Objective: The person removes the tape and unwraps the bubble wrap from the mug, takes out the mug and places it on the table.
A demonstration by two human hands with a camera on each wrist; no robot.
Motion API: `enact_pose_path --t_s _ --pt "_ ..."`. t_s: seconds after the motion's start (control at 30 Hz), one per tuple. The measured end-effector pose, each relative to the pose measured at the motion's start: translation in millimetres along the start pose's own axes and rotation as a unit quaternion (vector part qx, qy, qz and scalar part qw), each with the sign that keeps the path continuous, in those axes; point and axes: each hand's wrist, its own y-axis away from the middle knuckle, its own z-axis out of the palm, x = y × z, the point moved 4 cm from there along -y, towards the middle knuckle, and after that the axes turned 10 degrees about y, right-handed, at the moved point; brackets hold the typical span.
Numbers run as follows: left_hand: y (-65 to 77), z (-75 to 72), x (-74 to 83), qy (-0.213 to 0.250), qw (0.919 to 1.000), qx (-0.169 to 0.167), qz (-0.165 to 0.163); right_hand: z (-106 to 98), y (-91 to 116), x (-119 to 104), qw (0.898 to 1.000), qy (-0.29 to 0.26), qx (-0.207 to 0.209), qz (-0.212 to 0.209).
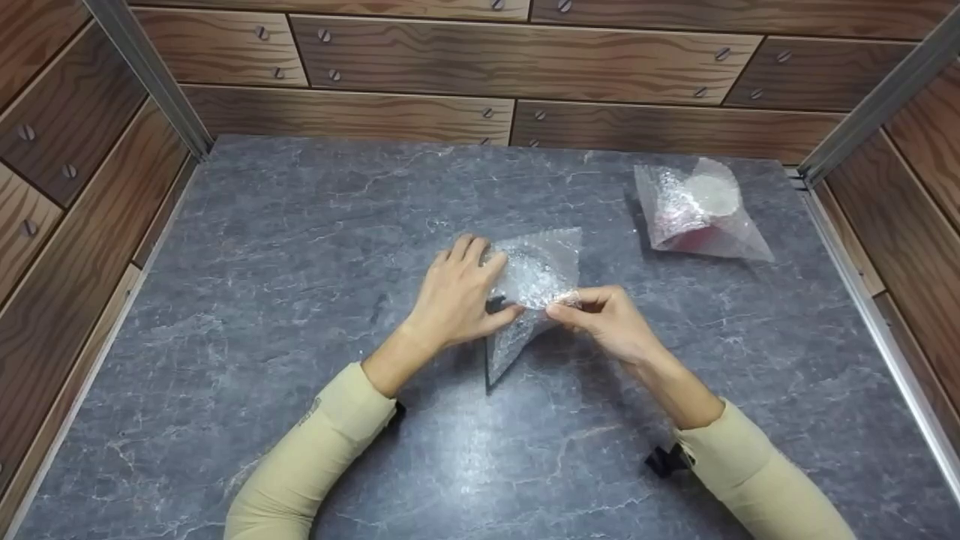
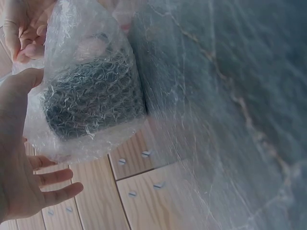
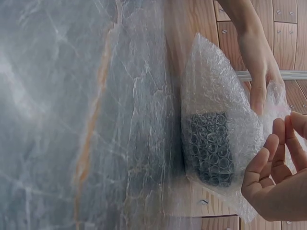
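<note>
A bubble wrap package (image 1: pixel 534 274) stands on the table in front of me, its corners sticking out to the sides. Through the clear bubbles a dark, blocky object (image 3: pixel 211 148) shows; its kind is hidden by the wrap. My left hand (image 1: pixel 454 296) lies against the package's left side, fingers spread and fairly straight, the thumb touching the wrap near the top. With thumb and fingertips my right hand (image 1: pixel 616 328) pinches a flap of the bubble wrap at the right. In the left wrist view, the left fingers (image 2: pixel 60 184) extend beside the wrap.
Toward the back right of the grey marbled table (image 1: pixel 300 225) sits another bubble-wrapped bundle (image 1: pixel 686 214), with something reddish and a pale round shape showing. Wood-patterned walls (image 1: pixel 525 60) and metal rails (image 1: pixel 885 360) border the table.
</note>
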Motion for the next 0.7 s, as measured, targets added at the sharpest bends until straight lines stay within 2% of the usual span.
enact_pose_path --t_s 0.27,0.47,0.7 --pt "0.5 -3.5 -0.1 0.003 1.0000 -0.007 -0.004 -1 -2 3 1.000 -0.011 0.019 0.001" --pt "1.8 -7.8 1.1 0.010 0.9996 -0.024 -0.014 -1 -3 3 1.000 -0.009 0.026 -0.003" --pt "0.9 -15.7 2.7 0.000 0.9998 -0.022 -0.003 -1 -3 3 1.000 -0.006 0.026 0.000"
